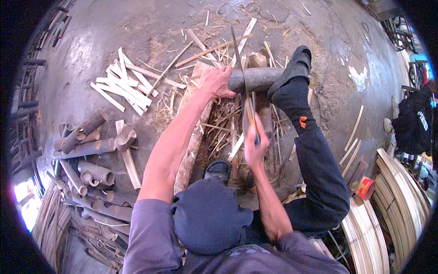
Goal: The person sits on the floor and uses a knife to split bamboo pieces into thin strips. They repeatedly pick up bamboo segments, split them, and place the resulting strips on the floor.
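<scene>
A thick grey-brown bamboo tube (263,77) lies crosswise in front of me. My left hand (217,82) is closed around its left end, thumb toward me. My right hand (255,145), slightly blurred, grips the handle of a handsaw (241,61). The saw's long dark blade crosses the tube just right of my left hand and points away from me. How deep the teeth sit in the tube I cannot tell. My right foot in a dark sandal (292,71) presses on the tube's right end. Beneath the tube are wooden supports, one a pale log (189,155).
Pale split bamboo strips (125,86) lie scattered at the far left. Cut bamboo tubes (93,148) are piled at the left. Bundled long strips (365,233) stand at the right beside a small red box (365,188). Shavings litter the concrete floor (159,27).
</scene>
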